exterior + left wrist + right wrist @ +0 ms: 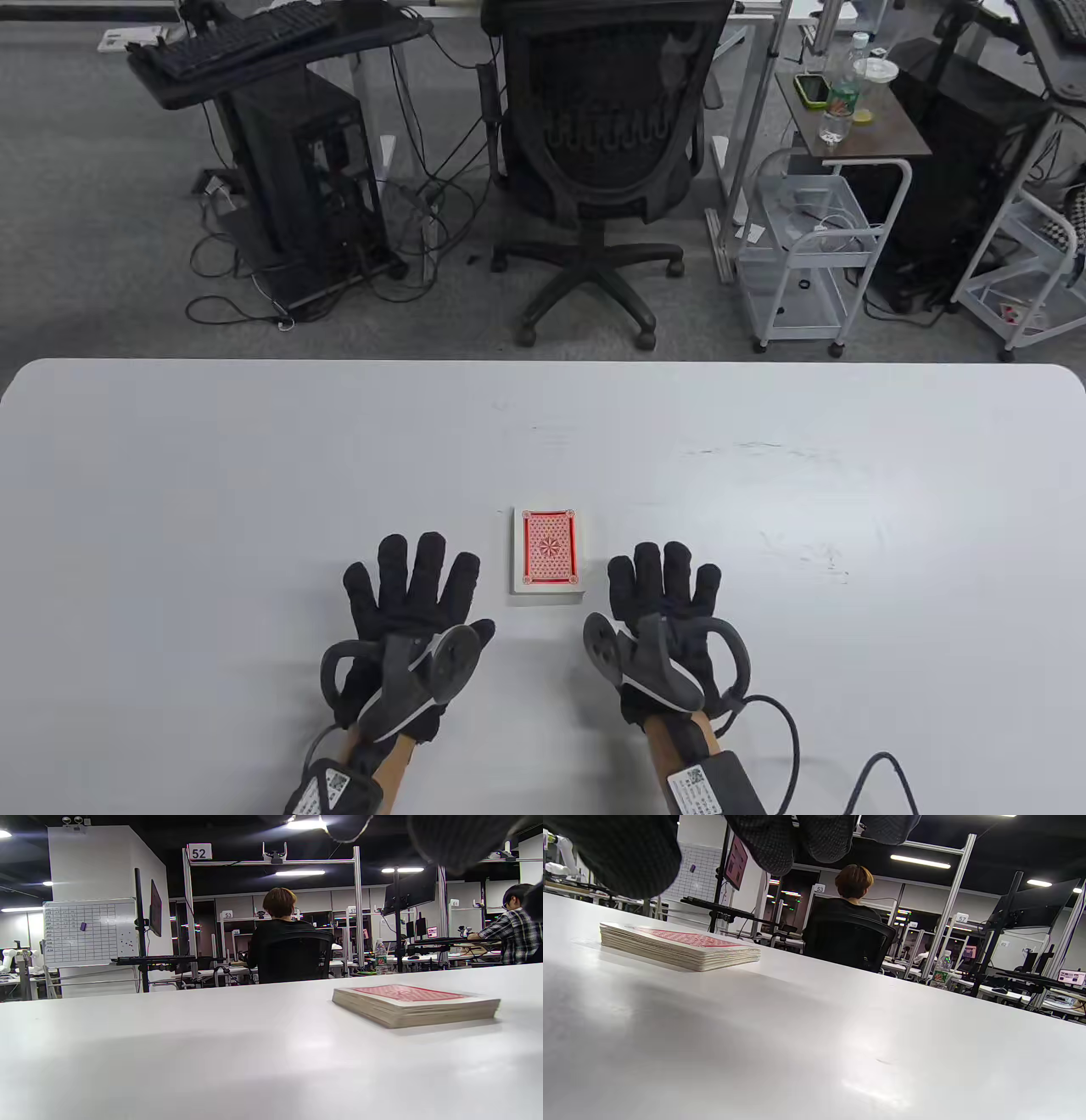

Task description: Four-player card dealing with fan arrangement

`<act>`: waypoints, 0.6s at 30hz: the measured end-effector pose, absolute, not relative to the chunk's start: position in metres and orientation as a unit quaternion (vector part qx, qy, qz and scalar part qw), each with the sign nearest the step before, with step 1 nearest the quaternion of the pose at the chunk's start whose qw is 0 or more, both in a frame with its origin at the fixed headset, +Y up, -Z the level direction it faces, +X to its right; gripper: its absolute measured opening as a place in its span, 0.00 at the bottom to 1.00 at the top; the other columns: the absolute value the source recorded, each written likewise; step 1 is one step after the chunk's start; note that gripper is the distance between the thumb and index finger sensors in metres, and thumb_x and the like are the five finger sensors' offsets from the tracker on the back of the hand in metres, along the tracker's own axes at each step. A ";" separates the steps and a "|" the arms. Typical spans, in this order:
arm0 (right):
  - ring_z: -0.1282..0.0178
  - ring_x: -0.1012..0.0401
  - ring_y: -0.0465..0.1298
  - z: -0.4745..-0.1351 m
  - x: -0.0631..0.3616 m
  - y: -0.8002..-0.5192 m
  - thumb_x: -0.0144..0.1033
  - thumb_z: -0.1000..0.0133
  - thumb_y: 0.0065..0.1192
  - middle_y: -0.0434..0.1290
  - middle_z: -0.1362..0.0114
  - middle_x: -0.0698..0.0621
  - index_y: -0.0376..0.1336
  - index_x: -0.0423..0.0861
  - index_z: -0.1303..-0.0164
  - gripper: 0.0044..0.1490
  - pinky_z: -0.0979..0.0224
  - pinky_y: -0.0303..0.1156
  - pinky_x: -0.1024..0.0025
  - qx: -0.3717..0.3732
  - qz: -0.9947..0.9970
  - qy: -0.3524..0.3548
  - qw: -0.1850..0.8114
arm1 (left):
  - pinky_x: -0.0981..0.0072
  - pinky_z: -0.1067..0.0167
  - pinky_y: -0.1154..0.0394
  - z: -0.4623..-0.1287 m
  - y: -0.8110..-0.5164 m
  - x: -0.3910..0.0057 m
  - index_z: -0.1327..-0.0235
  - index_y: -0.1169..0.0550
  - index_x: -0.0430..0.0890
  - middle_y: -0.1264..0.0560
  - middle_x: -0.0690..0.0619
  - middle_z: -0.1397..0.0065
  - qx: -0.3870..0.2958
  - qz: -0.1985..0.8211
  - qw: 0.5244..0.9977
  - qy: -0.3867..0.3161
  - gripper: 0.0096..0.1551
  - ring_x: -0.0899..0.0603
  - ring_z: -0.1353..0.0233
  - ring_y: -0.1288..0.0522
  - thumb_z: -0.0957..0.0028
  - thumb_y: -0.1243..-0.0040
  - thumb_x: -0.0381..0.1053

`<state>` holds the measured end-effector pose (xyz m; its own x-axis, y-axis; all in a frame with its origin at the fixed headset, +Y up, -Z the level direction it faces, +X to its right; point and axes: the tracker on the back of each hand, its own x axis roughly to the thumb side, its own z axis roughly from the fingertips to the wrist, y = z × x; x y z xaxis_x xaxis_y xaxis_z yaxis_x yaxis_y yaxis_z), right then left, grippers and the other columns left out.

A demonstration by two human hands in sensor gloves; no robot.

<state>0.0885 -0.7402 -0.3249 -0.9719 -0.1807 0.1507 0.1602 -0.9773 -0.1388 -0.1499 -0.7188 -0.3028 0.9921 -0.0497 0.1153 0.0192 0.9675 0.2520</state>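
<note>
both grips spread flat: left hand (413, 607), right hand (662, 604) flank the card deck (548, 556), untouched.

left hand (413, 611): forearm cut off by bottom edge of table view; in left wrist view only a blurred dark fingertip at the top right.
right hand (663, 613): forearm and cable cut off at bottom edge; in right wrist view fingers blurred, cropped by top edge.
card deck (548, 555): faces hidden, only the red back shows; card count cannot be told.
surface (212, 509): near edge outside every view.
whiteboard (80, 932): grid entries too small to read.
</note>
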 end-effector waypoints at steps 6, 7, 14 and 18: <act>0.17 0.30 0.41 -0.325 0.089 -0.740 0.62 0.40 0.58 0.42 0.15 0.37 0.46 0.44 0.15 0.53 0.32 0.35 0.27 -0.081 -0.991 0.065 0.084 | 0.22 0.29 0.55 -0.302 -0.718 -0.150 0.20 0.46 0.64 0.55 0.53 0.11 0.128 -0.019 0.990 -0.060 0.47 0.28 0.15 0.57 0.51 0.45 0.74; 0.17 0.30 0.42 -0.325 0.089 -0.740 0.62 0.40 0.58 0.42 0.15 0.37 0.46 0.44 0.15 0.53 0.32 0.35 0.27 -0.081 -0.991 0.065 0.085 | 0.22 0.29 0.55 -0.302 -0.718 -0.150 0.20 0.46 0.64 0.55 0.53 0.11 0.129 -0.016 0.990 -0.060 0.46 0.28 0.15 0.57 0.51 0.45 0.74; 0.17 0.30 0.42 -0.325 0.090 -0.739 0.62 0.40 0.58 0.43 0.15 0.37 0.46 0.44 0.15 0.53 0.32 0.34 0.27 -0.082 -0.992 0.063 0.072 | 0.22 0.29 0.54 -0.303 -0.720 -0.150 0.20 0.46 0.64 0.55 0.53 0.11 0.120 0.001 0.991 -0.061 0.46 0.28 0.15 0.57 0.51 0.45 0.74; 0.17 0.29 0.41 -0.324 0.091 -0.736 0.62 0.40 0.58 0.43 0.15 0.37 0.45 0.44 0.15 0.53 0.32 0.34 0.27 -0.083 -0.994 0.051 0.054 | 0.23 0.29 0.52 -0.305 -0.722 -0.150 0.20 0.45 0.63 0.55 0.53 0.12 0.104 0.012 0.993 -0.060 0.46 0.28 0.15 0.56 0.51 0.45 0.74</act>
<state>0.0909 -0.7357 -0.3241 -0.9803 -0.1156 0.1604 0.0985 -0.9890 -0.1104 -0.1502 -0.7225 -0.3052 0.9924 0.0114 0.1221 -0.0363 0.9782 0.2043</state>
